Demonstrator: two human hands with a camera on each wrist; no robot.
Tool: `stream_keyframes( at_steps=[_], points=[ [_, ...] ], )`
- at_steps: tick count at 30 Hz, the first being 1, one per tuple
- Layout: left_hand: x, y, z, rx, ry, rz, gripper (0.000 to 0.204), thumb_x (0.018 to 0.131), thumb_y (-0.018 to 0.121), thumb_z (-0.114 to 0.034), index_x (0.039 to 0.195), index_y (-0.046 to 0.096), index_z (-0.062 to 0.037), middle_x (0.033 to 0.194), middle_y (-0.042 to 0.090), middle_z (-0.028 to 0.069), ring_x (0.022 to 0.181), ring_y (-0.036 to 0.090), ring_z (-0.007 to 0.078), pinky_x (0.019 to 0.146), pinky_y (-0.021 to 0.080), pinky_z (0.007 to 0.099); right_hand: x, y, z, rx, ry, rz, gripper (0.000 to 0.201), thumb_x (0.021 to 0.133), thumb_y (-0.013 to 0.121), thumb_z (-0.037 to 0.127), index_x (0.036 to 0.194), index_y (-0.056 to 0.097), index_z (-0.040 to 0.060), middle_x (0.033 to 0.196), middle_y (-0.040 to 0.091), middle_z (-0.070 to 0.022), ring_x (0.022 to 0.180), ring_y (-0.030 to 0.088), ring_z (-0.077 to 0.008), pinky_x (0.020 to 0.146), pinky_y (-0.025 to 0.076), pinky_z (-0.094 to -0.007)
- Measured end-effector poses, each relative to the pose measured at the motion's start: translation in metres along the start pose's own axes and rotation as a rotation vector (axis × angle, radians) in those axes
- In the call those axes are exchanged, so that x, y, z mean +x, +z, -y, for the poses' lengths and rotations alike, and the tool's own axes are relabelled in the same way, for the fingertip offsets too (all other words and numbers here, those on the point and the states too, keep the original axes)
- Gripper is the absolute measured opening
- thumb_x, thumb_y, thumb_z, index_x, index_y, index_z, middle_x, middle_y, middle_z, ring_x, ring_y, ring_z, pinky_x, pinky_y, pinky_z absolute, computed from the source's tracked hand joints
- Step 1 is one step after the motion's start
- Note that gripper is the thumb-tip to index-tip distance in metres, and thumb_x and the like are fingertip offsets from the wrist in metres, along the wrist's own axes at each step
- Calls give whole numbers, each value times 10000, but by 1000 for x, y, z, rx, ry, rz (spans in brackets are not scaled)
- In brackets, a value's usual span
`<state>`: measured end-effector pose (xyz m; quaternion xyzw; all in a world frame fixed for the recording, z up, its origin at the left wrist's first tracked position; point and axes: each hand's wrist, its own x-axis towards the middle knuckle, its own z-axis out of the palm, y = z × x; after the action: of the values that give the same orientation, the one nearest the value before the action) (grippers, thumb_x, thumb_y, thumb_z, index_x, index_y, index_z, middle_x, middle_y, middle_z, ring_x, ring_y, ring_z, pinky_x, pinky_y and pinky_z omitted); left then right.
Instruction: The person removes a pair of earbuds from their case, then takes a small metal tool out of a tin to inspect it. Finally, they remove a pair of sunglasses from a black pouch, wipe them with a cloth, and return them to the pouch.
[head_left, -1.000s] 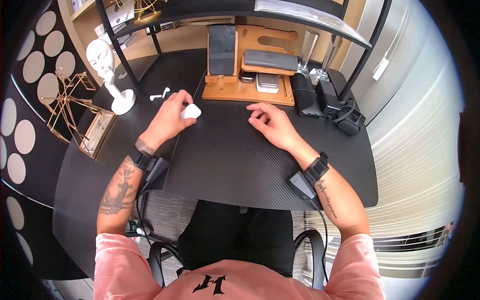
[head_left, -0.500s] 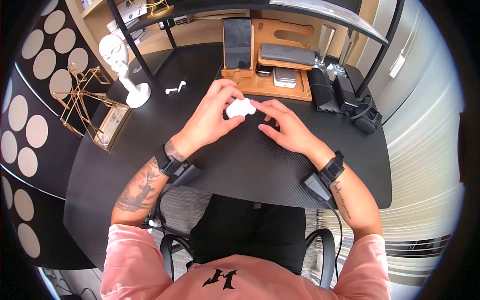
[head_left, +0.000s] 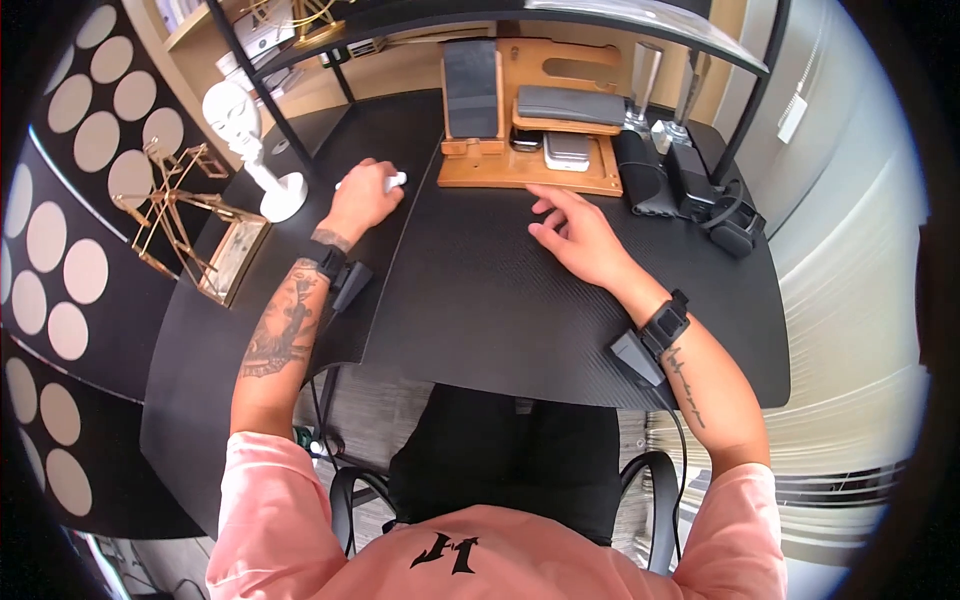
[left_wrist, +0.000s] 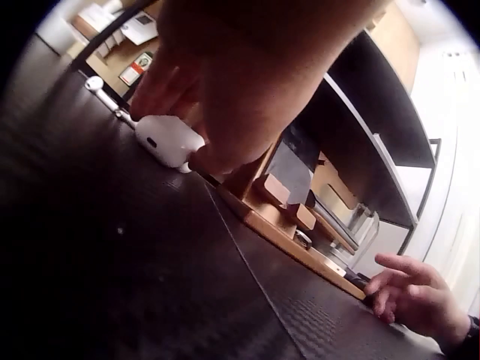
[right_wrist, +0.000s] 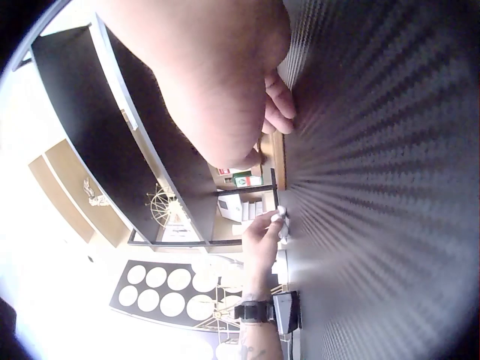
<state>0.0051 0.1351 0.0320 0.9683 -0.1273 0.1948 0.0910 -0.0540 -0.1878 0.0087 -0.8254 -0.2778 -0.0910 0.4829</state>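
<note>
My left hand [head_left: 365, 195] grips a small white earbud charging case [head_left: 395, 181] at the left of the desk. In the left wrist view the thumb presses one side of the case [left_wrist: 166, 142], close over the desktop, with a dark port slot facing the camera. A white earbud [left_wrist: 96, 85] lies on the desk just beyond the fingers; in the head view the hand mostly covers the earbuds. My right hand [head_left: 582, 238] holds nothing, its fingers loosely bent near the front edge of the wooden stand [head_left: 540, 182].
On the stand are a phone [head_left: 471, 90], a grey case [head_left: 570, 104] and a white device [head_left: 567, 151]. A white head figurine [head_left: 284, 197] and a gold wheel ornament [head_left: 175, 200] stand left. Headphones [head_left: 737, 235] lie right, and a black shelf [head_left: 500, 30] spans the back.
My left hand carried the case rightward to my right hand, whose fingertips reached it, then back left beside the earbuds. My right hand is now apart from the case.
</note>
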Motion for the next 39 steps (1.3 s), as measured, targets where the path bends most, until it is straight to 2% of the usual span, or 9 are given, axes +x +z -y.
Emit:
stream_keyframes(
  at_steps=[5, 9, 18, 20, 22, 30, 32, 35, 39],
  points=[
    [3, -6, -3, 40, -31, 1, 304, 736, 679, -160, 1015, 634, -49, 974, 613, 159, 924, 611, 360, 811, 499, 429, -1, -1, -2, -15, -6, 15, 448, 829, 643, 78, 1259, 526, 25, 1013, 586, -93, 742, 591, -133, 693, 501, -276],
    [7, -17, -21, 39, 36, -95, 299, 745, 674, -162, 1012, 629, -36, 985, 611, 151, 928, 607, 351, 807, 497, 420, 0, 1, -6, 19, -22, 5, 420, 822, 654, 129, 1209, 550, 6, 985, 593, -129, 744, 597, -185, 708, 500, -313],
    [62, -24, -134, -119, 420, -169, 248, 796, 624, -181, 999, 621, -38, 926, 603, 154, 892, 599, 345, 778, 482, 407, 3, 4, -16, -52, -98, -41, 297, 816, 659, 124, 1086, 611, 9, 937, 619, -129, 722, 609, -175, 680, 503, -303],
    [80, -12, -153, -177, 481, -139, 241, 792, 630, -180, 978, 622, -28, 926, 609, 166, 898, 596, 352, 782, 481, 412, 2, 3, -16, -59, -104, -57, 283, 816, 661, 127, 1068, 618, 6, 915, 626, -133, 714, 613, -179, 677, 504, -306],
    [90, -3, -176, -204, 558, -121, 248, 785, 641, -177, 973, 624, -16, 923, 616, 181, 899, 599, 359, 781, 484, 417, 3, 0, -14, -1, -48, -47, 237, 800, 659, 138, 972, 642, -23, 856, 639, -182, 761, 639, -292, 714, 509, -369],
    [90, 18, -207, 65, 504, 197, 408, 792, 635, -257, 1148, 593, -61, 1047, 614, 199, 988, 601, 361, 837, 486, 432, 4, -7, -17, -12, -5, -15, 192, 793, 654, 136, 892, 659, -28, 804, 670, -177, 776, 667, -290, 726, 517, -369],
    [90, 20, -202, 249, 526, 269, 537, 832, 608, -330, 1313, 491, -122, 1091, 593, 230, 994, 599, 387, 859, 476, 442, 6, -7, -21, -9, -34, -1, 204, 806, 663, 137, 931, 650, -24, 781, 656, -125, 671, 626, -207, 645, 501, -319],
    [90, 21, -203, 238, 497, 354, 583, 868, 581, -390, 1377, 434, -148, 1100, 566, 273, 983, 592, 422, 862, 473, 443, 7, -9, -24, 33, -1, 15, 202, 804, 666, 138, 927, 653, -22, 781, 654, -119, 672, 623, -198, 645, 501, -316],
    [91, 25, -204, 225, 442, 442, 608, 890, 558, -425, 1413, 387, -167, 1125, 535, 299, 987, 584, 432, 870, 468, 440, 7, -11, -18, 29, 13, 24, 196, 793, 669, 135, 886, 655, -37, 787, 674, -157, 742, 669, -267, 697, 522, -347]
  ],
)
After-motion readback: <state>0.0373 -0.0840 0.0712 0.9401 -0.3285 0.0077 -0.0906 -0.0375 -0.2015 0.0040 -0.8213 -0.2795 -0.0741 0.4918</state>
